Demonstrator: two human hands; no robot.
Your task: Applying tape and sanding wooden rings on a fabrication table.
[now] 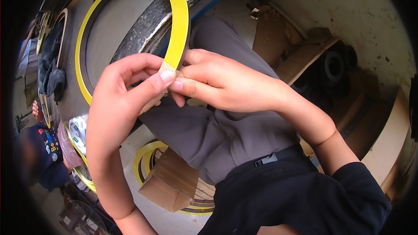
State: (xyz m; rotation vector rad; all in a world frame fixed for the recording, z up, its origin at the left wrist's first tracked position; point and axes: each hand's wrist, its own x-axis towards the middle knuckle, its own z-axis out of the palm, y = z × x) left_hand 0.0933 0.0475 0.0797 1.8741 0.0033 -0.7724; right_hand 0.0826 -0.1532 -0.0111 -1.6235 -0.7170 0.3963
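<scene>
Yellow-faced ring (179, 21) up at eleven o'clock, looking light, fairly stiff, maybe slick: rim's the place to grip! Left hand (119, 89) clamps it near its five o'clock, thumb pressing a tan strip (166, 66); right hand (230, 82), thumb and finger closed, apparently pinches that strip. Fingertips behind, lower arc: hidden. Seven o'clock, cardboard box (174, 174); eight, a blurred co-worker (50, 156).

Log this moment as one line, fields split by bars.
left hand: thumb pressing beige strip on yellow-faced ring | right hand: gripping ring's lower edge alongside | nearby: cardboard box, more yellow rings
</scene>
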